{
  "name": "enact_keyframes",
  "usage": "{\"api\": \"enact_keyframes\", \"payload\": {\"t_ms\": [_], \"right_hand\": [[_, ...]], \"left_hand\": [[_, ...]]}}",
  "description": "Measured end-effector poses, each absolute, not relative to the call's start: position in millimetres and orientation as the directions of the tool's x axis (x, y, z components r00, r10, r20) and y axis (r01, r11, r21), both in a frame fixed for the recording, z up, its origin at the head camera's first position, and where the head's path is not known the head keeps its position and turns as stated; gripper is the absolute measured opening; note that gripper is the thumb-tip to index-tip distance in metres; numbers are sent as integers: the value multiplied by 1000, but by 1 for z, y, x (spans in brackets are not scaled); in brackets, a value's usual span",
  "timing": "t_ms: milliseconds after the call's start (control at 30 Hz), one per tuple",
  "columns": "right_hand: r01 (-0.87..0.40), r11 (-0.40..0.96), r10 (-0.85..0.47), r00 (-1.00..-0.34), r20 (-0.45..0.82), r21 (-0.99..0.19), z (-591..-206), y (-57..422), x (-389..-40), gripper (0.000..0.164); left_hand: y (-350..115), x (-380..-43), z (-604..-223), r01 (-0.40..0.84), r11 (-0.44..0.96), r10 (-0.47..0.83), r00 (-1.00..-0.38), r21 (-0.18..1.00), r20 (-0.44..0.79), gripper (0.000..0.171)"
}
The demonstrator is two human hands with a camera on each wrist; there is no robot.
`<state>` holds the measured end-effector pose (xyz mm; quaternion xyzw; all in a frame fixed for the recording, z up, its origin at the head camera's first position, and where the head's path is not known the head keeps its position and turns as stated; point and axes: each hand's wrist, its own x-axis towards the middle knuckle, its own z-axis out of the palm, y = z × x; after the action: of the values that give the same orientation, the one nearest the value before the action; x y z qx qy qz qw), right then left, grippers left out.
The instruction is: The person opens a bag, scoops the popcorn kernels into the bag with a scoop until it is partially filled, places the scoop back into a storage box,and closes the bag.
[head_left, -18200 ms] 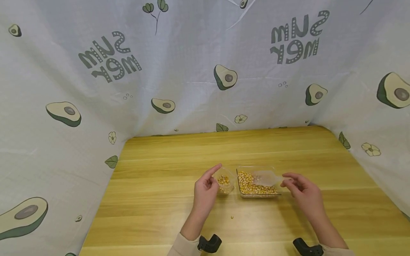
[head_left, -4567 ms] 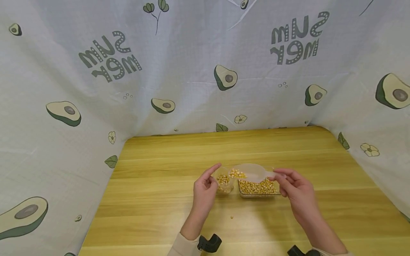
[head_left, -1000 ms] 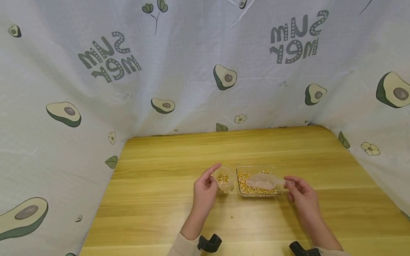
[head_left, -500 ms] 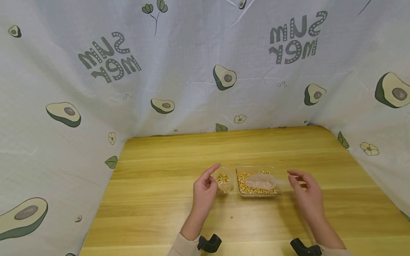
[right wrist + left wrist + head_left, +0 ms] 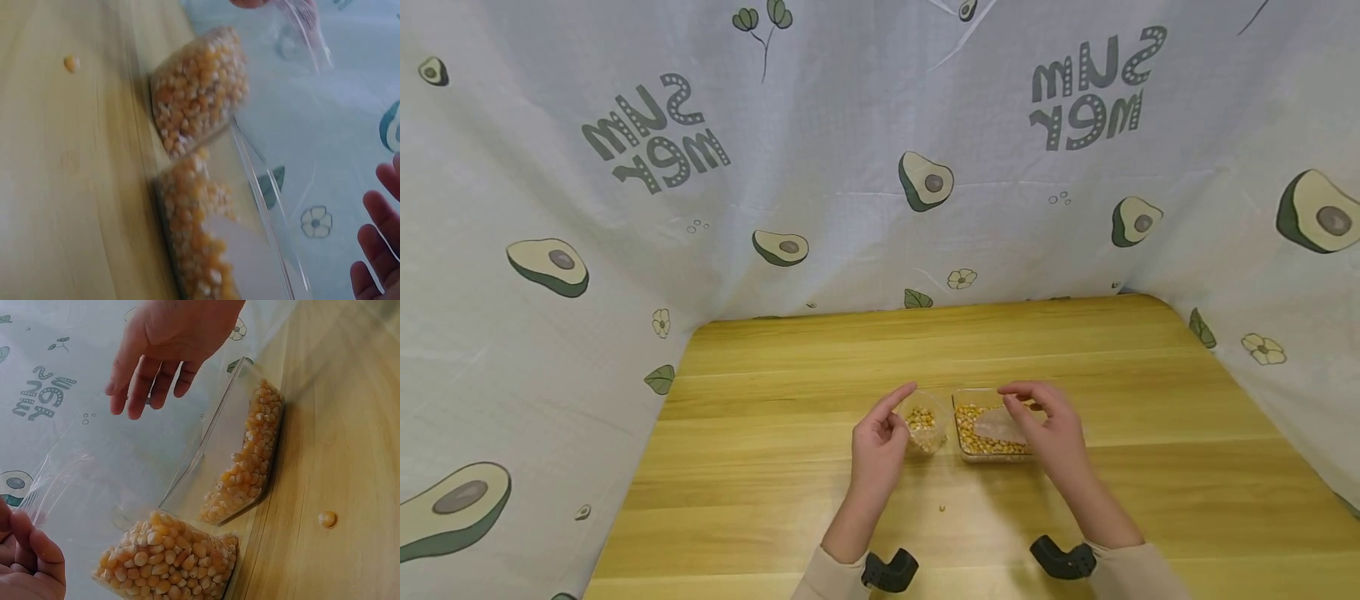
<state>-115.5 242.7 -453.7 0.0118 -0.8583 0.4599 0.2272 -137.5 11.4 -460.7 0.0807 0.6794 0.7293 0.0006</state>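
With its fingers pinching the top edge, my left hand (image 5: pixel 878 450) holds up a clear zip bag (image 5: pixel 165 562) of corn kernels that stands on the table. Right beside the bag is a clear rectangular container (image 5: pixel 996 457), partly filled with kernels. A translucent scoop (image 5: pixel 996 425) lies in it on the corn; its handle is hidden in the head view. Over the container's right side hovers my right hand (image 5: pixel 1052 425), holding nothing. In the left wrist view, the fingers of that right hand (image 5: pixel 178 337) hang loosely apart from bag and container.
One loose kernel (image 5: pixel 942 507) lies on the wooden table (image 5: pixel 760 467) in front of the bag. A white printed cloth (image 5: pixel 850 200) rises behind the table and along both sides.
Earlier my right hand tipped a scoop of kernels toward the bag, then laid the scoop in the container. It has let go of the handle and moved left. My left hand stays put.
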Motion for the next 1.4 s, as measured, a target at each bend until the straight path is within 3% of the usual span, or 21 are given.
{"api": "enact_keyframes", "payload": {"t_ms": [433,833,967,1133,1400], "right_hand": [[-339,516,-15,-922,387,-787,-466,211,-122,28],[-290,537,56,-925,376,-792,-472,195,-128,13],[-274,525,68,-930,361,-806,-472,195,-129,10],[-278,515,75,-928,366,-811,-473,196,-130,10],[-306,498,95,-911,401,-812,-471,194,-129,8]], "left_hand": [[11,-138,-461,98,-80,116,-987,992,107,50],[3,-140,-463,136,-60,153,-978,989,144,41],[-3,-145,-465,138,12,177,-975,990,134,38],[-9,-149,-470,149,177,238,-966,973,104,47],[-13,-153,-474,283,294,258,-943,913,209,37]]}}
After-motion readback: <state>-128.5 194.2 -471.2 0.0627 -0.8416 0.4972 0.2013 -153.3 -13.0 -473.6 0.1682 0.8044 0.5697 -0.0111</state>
